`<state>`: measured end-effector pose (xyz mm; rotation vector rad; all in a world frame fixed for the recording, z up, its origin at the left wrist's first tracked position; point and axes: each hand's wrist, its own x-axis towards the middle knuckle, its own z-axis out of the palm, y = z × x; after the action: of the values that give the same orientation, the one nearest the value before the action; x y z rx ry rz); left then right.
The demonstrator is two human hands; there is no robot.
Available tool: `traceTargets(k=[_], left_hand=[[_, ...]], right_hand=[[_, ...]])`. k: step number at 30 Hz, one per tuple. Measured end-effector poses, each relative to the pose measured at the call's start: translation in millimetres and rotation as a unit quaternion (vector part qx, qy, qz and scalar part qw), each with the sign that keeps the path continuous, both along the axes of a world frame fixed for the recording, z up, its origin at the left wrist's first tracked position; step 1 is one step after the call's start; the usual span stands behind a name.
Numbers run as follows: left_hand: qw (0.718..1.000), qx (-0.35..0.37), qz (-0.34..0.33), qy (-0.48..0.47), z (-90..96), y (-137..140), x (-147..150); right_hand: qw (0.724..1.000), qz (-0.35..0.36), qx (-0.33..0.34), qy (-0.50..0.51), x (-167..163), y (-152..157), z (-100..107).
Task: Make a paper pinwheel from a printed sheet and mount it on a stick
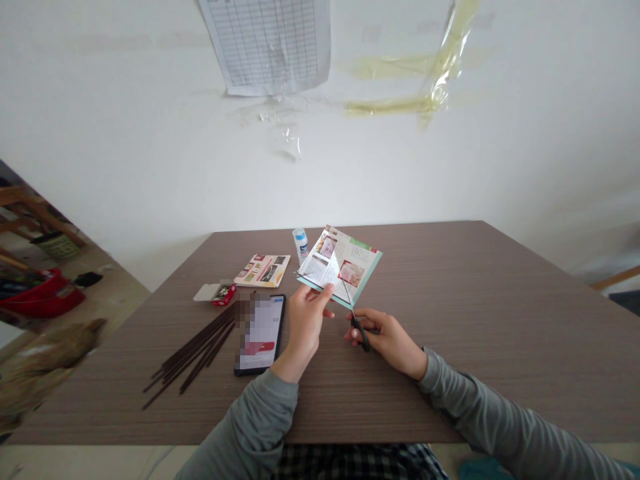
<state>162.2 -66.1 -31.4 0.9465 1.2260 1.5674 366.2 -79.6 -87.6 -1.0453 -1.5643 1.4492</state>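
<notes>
My left hand grips the lower left edge of a printed magazine page, thumb on top. The page is held up above the table, tilted, with photos, text and a pale green border. In my right hand is a pair of scissors with black handles. Their blades reach up to the page's lower edge; one blade lies across its printed face. Behind the page stands a glue stick with a light blue cap, partly covered by the page.
Left of my hands lie a smartphone with a lit screen, several thin dark brown sticks, a small open red box and a folded printed paper. The brown table meets a white wall with a taped sheet.
</notes>
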Motion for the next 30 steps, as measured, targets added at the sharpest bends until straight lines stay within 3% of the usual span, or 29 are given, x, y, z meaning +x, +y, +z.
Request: traceTargets(k=[30], left_hand=[[1.0, -0.019, -0.002, 0.004, 5.5, -0.9, 2.1]], right_hand=[[1.0, -0.003, -0.006, 0.006, 1.1, -2.9, 8.3]])
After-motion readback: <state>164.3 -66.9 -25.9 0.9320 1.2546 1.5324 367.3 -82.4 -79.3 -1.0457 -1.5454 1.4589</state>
